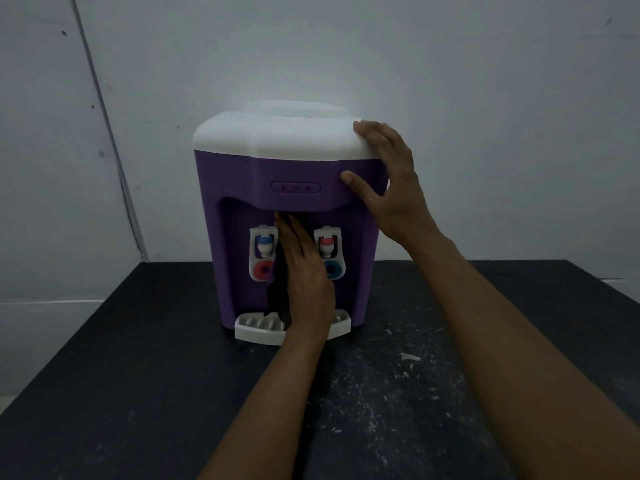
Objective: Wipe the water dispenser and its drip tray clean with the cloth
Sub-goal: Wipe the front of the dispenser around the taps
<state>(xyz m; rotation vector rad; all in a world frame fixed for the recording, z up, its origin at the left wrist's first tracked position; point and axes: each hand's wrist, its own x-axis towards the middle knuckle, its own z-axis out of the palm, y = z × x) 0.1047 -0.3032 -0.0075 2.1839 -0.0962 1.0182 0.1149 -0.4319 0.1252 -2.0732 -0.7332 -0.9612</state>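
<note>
Vantage: head-worn, wide-angle
Facing: forward and down — square onto the water dispenser [235, 174]
Nearness: close over the surface [138, 375]

Your left hand [304, 271] sits at frame centre, fingers straight, pointing up; your right hand [388, 181], upper right of centre, lies spread, thumb apart.

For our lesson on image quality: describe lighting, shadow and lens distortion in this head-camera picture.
Head view: dim, bluish light; the white top of the water dispenser is brightest; the dark cloth under the left hand sinks into the shaded recess; the wide-angle lens bows the wall seam; detail is soft.
</note>
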